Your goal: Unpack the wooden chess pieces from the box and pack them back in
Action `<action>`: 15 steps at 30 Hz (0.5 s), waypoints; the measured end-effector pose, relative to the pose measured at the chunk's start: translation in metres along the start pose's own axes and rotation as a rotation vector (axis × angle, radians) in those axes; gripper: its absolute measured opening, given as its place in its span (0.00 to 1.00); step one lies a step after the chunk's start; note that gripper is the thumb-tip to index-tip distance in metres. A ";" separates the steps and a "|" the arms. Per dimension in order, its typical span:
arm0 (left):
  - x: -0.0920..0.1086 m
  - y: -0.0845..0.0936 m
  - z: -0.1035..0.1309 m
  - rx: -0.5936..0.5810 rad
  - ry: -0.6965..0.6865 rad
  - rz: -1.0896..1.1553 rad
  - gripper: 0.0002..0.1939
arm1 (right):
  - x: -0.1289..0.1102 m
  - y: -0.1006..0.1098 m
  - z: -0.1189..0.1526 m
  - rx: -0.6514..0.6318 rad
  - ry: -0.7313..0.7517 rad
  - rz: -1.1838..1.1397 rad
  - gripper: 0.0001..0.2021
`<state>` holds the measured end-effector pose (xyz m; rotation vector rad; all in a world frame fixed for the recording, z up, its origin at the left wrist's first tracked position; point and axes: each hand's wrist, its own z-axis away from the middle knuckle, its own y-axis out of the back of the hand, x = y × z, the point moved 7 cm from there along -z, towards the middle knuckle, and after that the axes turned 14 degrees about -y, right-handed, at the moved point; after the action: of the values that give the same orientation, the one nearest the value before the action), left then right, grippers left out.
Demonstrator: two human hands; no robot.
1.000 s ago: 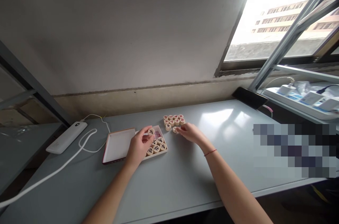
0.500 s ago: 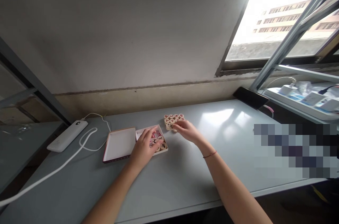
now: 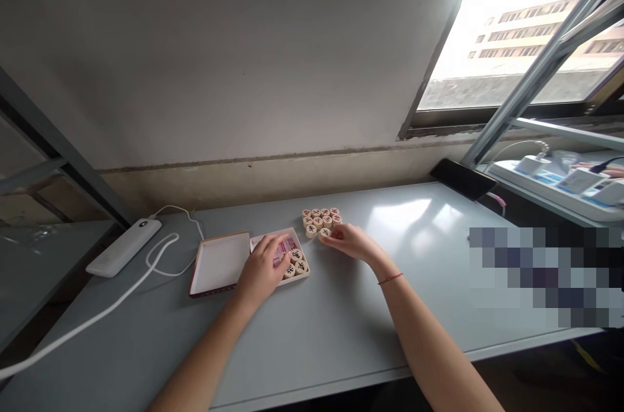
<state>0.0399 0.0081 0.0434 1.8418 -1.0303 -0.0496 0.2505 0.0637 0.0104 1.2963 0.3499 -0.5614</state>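
My right hand (image 3: 350, 242) pinches a round Chinese chess piece (image 3: 324, 232) with a black character, at the desk surface. Just left of it another black-marked piece (image 3: 311, 230) lies flat. Behind these, red-marked pieces (image 3: 317, 220) sit close together in two rows. My left hand (image 3: 263, 267) rests over the left part of a shallow white box (image 3: 298, 280), thumb and fingers apart. Several black-marked pieces (image 3: 297, 257) lie inside, with pink-and-white printed material beside them. The left palm hides part of the box. The box's lid (image 3: 220, 264) lies inside-up to the left.
A white power bank (image 3: 124, 248) with a white cable (image 3: 117, 300) lies at the left of the grey desk (image 3: 316, 334). At the right back, a dark flat device (image 3: 461, 179) leans near a metal frame post. A power strip (image 3: 550, 188) with plugged-in adapters sits beyond.
My right hand has shifted slightly right, leaving one black-marked piece uncovered and holding another beside it. My left thumb has drawn back, showing more of the pieces in the box.
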 end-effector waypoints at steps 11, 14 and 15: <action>-0.005 -0.005 0.000 -0.057 0.020 -0.068 0.13 | -0.010 -0.005 0.001 0.139 0.055 0.158 0.08; -0.006 -0.004 0.000 -0.109 0.067 -0.186 0.12 | -0.013 -0.002 0.004 0.138 0.072 0.148 0.08; -0.006 -0.004 0.000 -0.138 0.082 -0.224 0.12 | -0.015 -0.002 0.006 0.128 0.081 0.138 0.09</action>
<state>0.0386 0.0125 0.0375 1.8098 -0.7422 -0.1729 0.2369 0.0609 0.0184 1.4578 0.2922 -0.4208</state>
